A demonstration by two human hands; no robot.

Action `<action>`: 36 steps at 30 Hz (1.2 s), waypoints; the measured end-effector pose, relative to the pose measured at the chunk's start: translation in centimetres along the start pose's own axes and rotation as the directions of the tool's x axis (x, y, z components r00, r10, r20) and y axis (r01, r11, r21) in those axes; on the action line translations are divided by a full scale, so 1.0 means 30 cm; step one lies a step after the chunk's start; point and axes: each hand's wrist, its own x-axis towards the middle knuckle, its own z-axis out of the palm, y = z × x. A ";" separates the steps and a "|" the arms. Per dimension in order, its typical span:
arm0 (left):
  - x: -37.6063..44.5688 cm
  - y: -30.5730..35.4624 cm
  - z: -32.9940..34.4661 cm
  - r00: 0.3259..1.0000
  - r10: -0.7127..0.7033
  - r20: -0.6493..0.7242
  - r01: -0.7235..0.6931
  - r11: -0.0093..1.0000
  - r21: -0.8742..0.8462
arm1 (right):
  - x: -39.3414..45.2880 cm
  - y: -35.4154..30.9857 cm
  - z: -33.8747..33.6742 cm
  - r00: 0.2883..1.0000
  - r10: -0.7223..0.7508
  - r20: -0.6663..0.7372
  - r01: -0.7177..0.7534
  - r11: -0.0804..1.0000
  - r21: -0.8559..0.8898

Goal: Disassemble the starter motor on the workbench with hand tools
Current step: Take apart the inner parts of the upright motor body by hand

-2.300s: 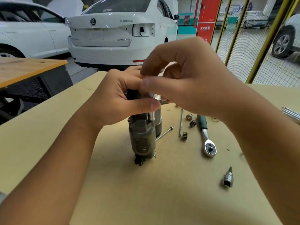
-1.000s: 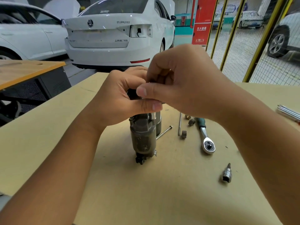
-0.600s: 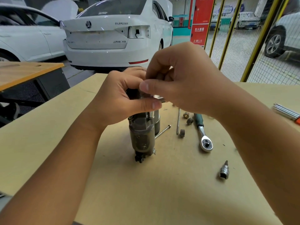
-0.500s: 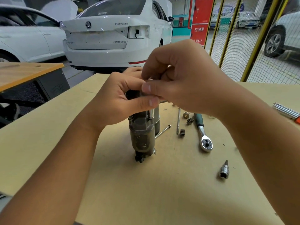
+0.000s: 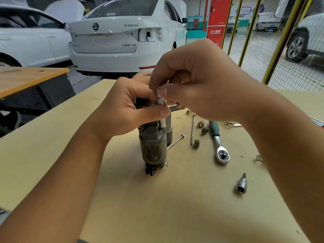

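On the matte tan surface [image 5: 175, 207], the grimy cylindrical starter motor [image 5: 152, 146] stands upright, long axis vertical. The left hand [image 5: 122, 111] grips its top; the right hand [image 5: 196, 92] pinches a shiny steel socket [image 5: 161, 102]. A chrome ratchet [image 5: 219, 144] lies beyond.

top of starter motor [image 5: 152, 146] hidden behind my left hand [image 5: 122, 111] and right hand [image 5: 198, 88]; upper end of silver shaft [image 5: 161, 109] lost under my r. fingertips, so what they pinch can't be told. small shiny bit [image 5: 259, 157] by my r. forearm too blurred to id. tools at right edge [image 5: 318, 122] cut off by frame. both forearms run out of frame at bottom.
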 end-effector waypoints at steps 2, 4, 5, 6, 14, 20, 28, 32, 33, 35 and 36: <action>0.002 0.000 0.004 1.000 -0.007 -0.026 0.007 1.000 -0.015 | -0.001 -0.004 0.008 1.000 0.012 -0.024 -0.011 0.999 0.030; 0.003 -0.001 0.008 0.999 -0.017 -0.035 0.016 1.000 -0.023 | 0.000 0.002 0.023 0.995 0.056 -0.077 -0.056 0.998 0.000; 0.003 -0.002 0.008 0.999 -0.014 -0.036 0.014 1.000 -0.013 | 0.001 0.005 0.029 0.994 0.072 -0.084 -0.074 0.997 -0.025; 0.003 -0.002 0.007 0.999 -0.011 -0.033 0.011 1.000 0.001 | 0.002 0.003 0.030 0.993 0.084 -0.082 -0.088 0.995 -0.039; 0.001 -0.007 -0.001 1.000 -0.014 -0.018 0.015 0.998 0.053 | 0.002 0.003 0.023 0.998 0.041 -0.045 -0.038 0.997 0.065; -0.001 -0.009 -0.005 1.000 -0.024 0.006 0.023 0.999 0.032 | 0.002 0.002 0.017 0.998 0.049 -0.043 -0.044 0.993 0.109; 0.004 -0.008 -0.001 0.999 -0.011 -0.035 0.012 1.000 0.016 | 0.006 0.002 0.041 0.993 0.061 -0.103 -0.058 0.998 0.033; -0.002 -0.010 -0.012 0.999 -0.035 0.025 0.036 0.999 -0.010 | 0.001 0.002 0.017 0.999 0.044 -0.028 -0.041 0.993 0.109; -0.003 -0.012 -0.016 0.999 -0.042 0.020 0.043 0.999 -0.012 | 0.000 0.003 0.013 0.999 0.030 -0.021 -0.028 0.994 0.106; -0.002 -0.016 -0.015 0.999 -0.046 -0.002 0.046 0.999 -0.004 | 0.000 0.005 0.016 0.998 0.022 -0.056 -0.015 0.993 0.119; -0.002 -0.016 -0.013 0.999 -0.043 -0.009 0.043 0.999 -0.008 | 0.001 0.006 0.022 0.996 0.029 -0.089 -0.019 0.994 0.108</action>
